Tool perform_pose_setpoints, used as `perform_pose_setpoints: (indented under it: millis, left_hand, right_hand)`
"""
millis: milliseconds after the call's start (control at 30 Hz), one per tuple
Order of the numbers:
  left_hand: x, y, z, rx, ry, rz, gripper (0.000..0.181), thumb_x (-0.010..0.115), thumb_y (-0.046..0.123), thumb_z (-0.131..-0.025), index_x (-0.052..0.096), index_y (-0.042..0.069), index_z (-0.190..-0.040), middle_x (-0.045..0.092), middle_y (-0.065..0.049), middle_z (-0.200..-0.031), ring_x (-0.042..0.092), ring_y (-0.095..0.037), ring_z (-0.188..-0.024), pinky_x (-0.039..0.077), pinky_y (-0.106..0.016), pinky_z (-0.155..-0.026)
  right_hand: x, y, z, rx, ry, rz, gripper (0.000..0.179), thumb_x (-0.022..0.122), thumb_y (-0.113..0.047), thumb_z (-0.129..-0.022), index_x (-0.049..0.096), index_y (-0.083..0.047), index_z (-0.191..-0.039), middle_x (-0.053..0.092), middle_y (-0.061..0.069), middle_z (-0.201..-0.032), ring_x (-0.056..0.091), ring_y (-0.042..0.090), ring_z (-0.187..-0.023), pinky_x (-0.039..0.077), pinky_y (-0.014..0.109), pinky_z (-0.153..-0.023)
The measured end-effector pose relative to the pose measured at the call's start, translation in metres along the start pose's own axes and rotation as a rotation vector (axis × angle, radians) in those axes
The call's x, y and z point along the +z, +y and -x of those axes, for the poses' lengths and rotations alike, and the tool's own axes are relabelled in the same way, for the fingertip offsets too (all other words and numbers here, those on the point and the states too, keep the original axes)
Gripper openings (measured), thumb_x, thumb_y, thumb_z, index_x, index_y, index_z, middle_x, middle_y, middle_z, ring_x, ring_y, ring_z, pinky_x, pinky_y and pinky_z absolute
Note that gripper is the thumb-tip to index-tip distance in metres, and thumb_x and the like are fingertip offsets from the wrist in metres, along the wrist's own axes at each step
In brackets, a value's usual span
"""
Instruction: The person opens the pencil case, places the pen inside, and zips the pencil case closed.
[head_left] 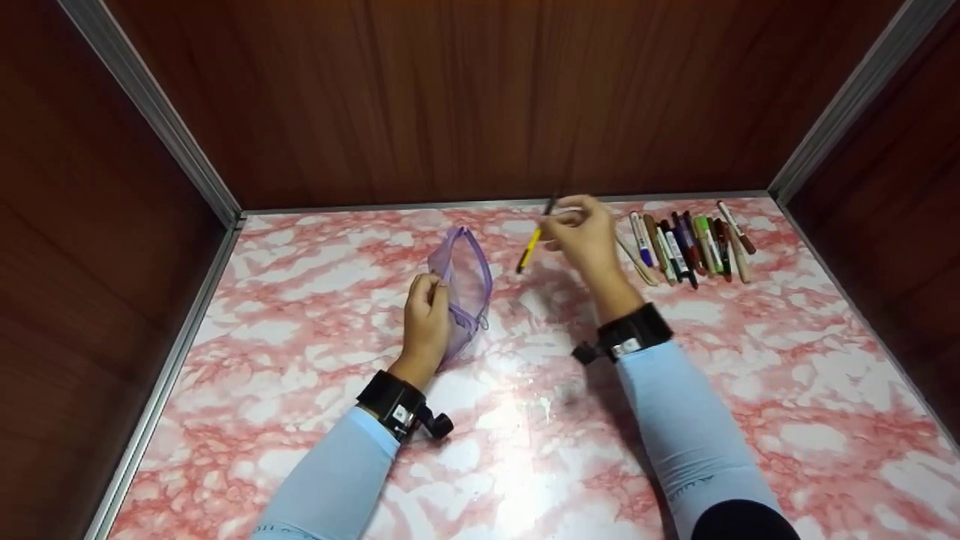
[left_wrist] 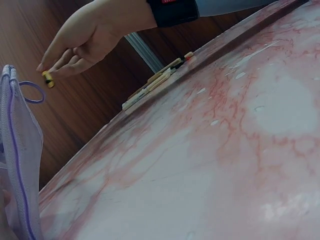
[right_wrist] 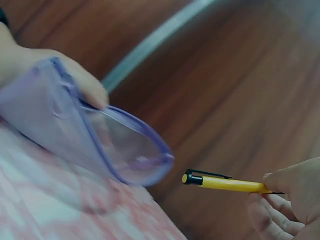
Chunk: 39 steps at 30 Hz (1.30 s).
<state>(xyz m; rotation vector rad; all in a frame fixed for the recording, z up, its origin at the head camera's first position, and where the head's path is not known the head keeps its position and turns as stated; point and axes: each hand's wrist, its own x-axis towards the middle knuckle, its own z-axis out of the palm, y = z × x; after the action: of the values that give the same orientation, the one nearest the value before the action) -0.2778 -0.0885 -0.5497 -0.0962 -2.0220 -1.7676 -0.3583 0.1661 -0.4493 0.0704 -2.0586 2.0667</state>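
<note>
A sheer purple zip pouch (head_left: 486,281) stands with its mouth spread wide in the head view. My left hand (head_left: 426,311) pinches its near-left rim between thumb and fingers. To the right of the mouth, my right hand (head_left: 585,232) pinches a yellow and black pen (head_left: 529,250) above the table. In the right wrist view the pen (right_wrist: 230,184) has its black clip end pointing at the pouch opening (right_wrist: 130,145), a short gap apart. A ring pull (left_wrist: 34,93) hangs from the pouch's zip in the left wrist view.
A row of several pens and markers (head_left: 682,247) lies at the back right of the red and white marbled table (head_left: 315,300). Dark wood panels (head_left: 480,97) with metal edging (head_left: 161,124) wall in the back and both sides.
</note>
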Motion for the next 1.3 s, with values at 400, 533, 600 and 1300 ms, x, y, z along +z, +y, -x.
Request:
perform_pose_setpoints:
  millis: [400, 533, 600, 1300]
  left_hand:
    - [0.001, -0.003, -0.001, 0.005, -0.001, -0.009, 0.014, 0.059, 0.004, -0.11, 0.065, -0.004, -0.101, 0.051, -0.003, -0.096, 0.051, -0.014, -0.091, 0.043, -0.025, -0.082]
    - [0.001, -0.003, -0.001, 0.006, 0.004, -0.006, 0.014, 0.059, 0.003, -0.11, 0.066, -0.004, -0.1, 0.053, -0.004, -0.098, 0.052, -0.015, -0.092, 0.044, -0.026, -0.083]
    - [0.001, -0.002, -0.001, 0.0, 0.002, -0.004, 0.013, 0.058, 0.003, -0.11, 0.066, -0.003, -0.101, 0.053, -0.004, -0.099, 0.052, -0.015, -0.092, 0.045, -0.026, -0.083]
    - [0.0, -0.003, -0.001, 0.01, 0.008, -0.034, 0.013, 0.059, 0.006, -0.11, 0.066, -0.002, -0.103, 0.053, -0.005, -0.098, 0.052, -0.014, -0.087, 0.045, -0.023, -0.076]
  right_hand:
    - [0.069, 0.019, 0.027, 0.016, -0.166, 0.109, 0.027, 0.083, 0.008, -0.092, 0.066, 0.003, -0.112, 0.08, 0.006, -0.084, 0.078, 0.013, -0.066, 0.071, 0.042, -0.067]
    - [0.079, 0.022, 0.037, 0.0, -0.242, 0.222, 0.022, 0.085, 0.004, -0.092, 0.068, -0.001, -0.105, 0.081, 0.012, -0.089, 0.079, 0.016, -0.069, 0.069, 0.037, -0.065]
    - [0.08, 0.023, 0.04, -0.021, -0.285, 0.284, 0.018, 0.085, 0.002, -0.093, 0.07, -0.001, -0.104, 0.082, 0.015, -0.092, 0.08, 0.017, -0.072, 0.067, 0.031, -0.064]
    - [-0.036, 0.014, 0.001, -0.099, -0.215, 0.475, 0.014, 0.072, -0.004, -0.106, 0.08, 0.004, -0.114, 0.082, 0.026, -0.105, 0.08, 0.022, -0.083, 0.064, 0.023, -0.072]
